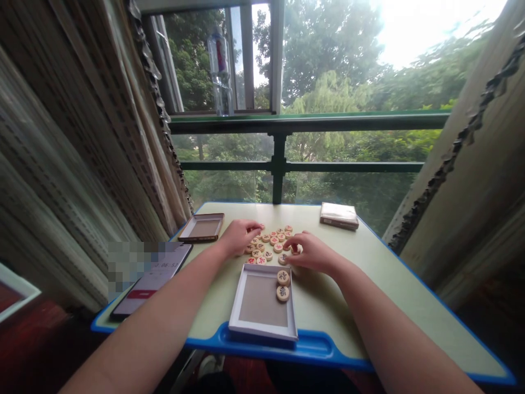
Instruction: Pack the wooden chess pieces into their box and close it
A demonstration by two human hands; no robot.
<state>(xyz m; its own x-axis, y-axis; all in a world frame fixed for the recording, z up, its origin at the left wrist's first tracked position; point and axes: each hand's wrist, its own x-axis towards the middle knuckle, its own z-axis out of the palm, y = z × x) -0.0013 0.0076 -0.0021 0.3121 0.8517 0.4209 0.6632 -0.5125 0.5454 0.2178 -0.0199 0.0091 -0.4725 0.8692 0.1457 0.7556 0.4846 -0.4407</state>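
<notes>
Several round wooden Chinese chess pieces [274, 240] with red or dark characters lie in a loose group on the pale tabletop. At the group's left far side, my left hand [240, 236] has its fingers drawn together at a piece [262, 227]. My right hand [312, 251] reaches in from the right, thumb and fingers curled around another piece [295, 250], partly hidden by them. Closer to me stands an open shallow box [234, 306] with a white rim. Along its right inner side sit stacked chess pieces [283, 294] with dark characters.
A box lid [180, 236] lies at the table's left far side, with a phone [151, 284] nearer me. A flat white-topped box [339, 214] rests at the far right. The table has a blue edge [353, 358]. Beyond are a green railing [348, 121], curtains and a bottle [221, 71].
</notes>
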